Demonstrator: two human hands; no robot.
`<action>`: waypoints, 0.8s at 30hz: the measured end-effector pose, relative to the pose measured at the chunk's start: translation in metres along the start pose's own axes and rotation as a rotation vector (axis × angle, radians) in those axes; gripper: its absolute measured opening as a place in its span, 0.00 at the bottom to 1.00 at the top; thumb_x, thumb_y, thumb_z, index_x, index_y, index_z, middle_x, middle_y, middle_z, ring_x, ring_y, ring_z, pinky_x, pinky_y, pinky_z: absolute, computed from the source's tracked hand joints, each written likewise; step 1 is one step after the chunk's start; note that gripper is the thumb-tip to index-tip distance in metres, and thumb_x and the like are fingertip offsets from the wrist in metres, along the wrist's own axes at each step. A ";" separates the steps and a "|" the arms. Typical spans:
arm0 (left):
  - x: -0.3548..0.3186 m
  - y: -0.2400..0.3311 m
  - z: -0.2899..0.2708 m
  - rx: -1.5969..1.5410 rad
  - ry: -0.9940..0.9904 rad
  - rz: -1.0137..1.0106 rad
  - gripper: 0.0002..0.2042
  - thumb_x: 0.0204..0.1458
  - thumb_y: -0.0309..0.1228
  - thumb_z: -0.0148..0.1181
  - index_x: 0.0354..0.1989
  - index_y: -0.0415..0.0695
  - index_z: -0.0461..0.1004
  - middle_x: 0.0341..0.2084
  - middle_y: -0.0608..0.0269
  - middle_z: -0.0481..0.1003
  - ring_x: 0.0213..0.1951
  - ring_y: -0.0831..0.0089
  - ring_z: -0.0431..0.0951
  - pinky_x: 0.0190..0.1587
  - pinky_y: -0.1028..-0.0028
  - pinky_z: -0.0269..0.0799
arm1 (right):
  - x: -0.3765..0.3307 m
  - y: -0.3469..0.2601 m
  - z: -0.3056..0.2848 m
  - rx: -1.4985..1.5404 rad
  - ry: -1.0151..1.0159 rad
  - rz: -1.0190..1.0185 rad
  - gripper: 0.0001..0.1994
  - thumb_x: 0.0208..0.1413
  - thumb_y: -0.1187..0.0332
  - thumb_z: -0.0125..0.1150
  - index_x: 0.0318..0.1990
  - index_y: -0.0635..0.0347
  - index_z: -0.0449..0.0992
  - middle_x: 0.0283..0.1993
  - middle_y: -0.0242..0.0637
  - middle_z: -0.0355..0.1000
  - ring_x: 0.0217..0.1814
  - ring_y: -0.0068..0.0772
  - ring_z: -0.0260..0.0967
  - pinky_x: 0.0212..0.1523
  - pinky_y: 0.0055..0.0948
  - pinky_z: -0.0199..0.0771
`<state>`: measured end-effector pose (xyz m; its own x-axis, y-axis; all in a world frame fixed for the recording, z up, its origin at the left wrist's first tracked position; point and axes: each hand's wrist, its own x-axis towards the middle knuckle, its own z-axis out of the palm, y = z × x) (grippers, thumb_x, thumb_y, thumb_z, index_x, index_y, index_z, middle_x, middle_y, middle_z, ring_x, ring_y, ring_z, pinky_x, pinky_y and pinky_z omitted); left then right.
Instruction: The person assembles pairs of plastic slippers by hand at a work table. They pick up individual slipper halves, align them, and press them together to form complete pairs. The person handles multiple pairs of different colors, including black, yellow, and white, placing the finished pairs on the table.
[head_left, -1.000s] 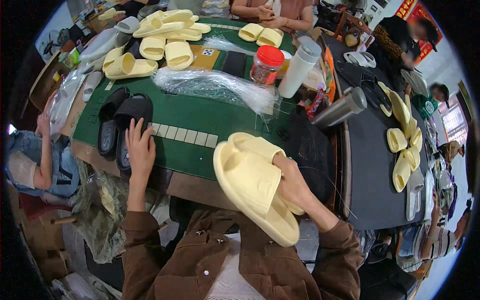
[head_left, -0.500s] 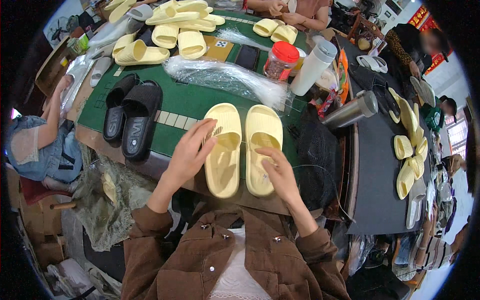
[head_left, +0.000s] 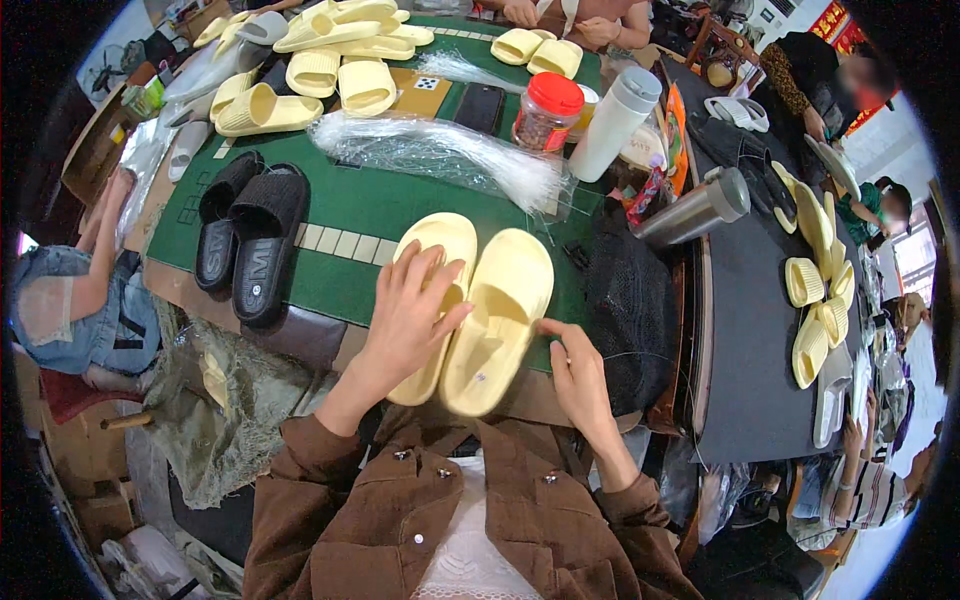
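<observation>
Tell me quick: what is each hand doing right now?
Left hand: open, fingers spread flat on the left yellow slipper.
Right hand: open, holding nothing, fingertips at the edge of the right yellow slipper.

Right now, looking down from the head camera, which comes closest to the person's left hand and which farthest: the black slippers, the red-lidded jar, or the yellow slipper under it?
1. The yellow slipper: the left hand lies on it, at the table's near edge.
2. The black slippers: off to the left on the green mat.
3. The red-lidded jar: farthest, up and to the right, beyond the bundle of clear strands.
</observation>
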<state>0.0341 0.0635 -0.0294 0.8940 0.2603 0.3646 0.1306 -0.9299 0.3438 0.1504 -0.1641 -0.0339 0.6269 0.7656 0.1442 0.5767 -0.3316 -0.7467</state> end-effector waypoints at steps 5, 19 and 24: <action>0.002 0.015 0.000 0.062 0.007 0.010 0.26 0.51 0.38 0.63 0.59 0.46 0.66 0.55 0.52 0.63 0.62 0.54 0.58 0.64 0.45 0.47 | -0.011 -0.011 0.003 0.045 -0.034 0.020 0.14 0.61 0.77 0.48 0.54 0.67 0.66 0.48 0.47 0.71 0.46 0.39 0.73 0.44 0.34 0.72; 0.007 0.050 0.042 0.141 0.140 0.036 0.26 0.41 0.23 0.60 0.55 0.44 0.68 0.54 0.54 0.67 0.59 0.58 0.63 0.63 0.50 0.48 | 0.004 -0.045 -0.007 0.330 0.110 -0.050 0.16 0.53 0.88 0.47 0.47 0.67 0.73 0.49 0.41 0.69 0.48 0.30 0.71 0.48 0.26 0.72; 0.006 0.056 0.035 0.082 0.099 0.065 0.29 0.39 0.25 0.63 0.56 0.45 0.67 0.53 0.54 0.67 0.59 0.58 0.64 0.64 0.50 0.48 | 0.001 -0.047 -0.007 0.252 0.071 -0.081 0.17 0.53 0.90 0.45 0.48 0.69 0.72 0.53 0.43 0.67 0.56 0.32 0.69 0.56 0.28 0.73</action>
<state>0.0619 0.0043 -0.0382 0.8555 0.2196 0.4690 0.1123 -0.9628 0.2459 0.1278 -0.1518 0.0055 0.6243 0.7408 0.2480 0.4831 -0.1166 -0.8677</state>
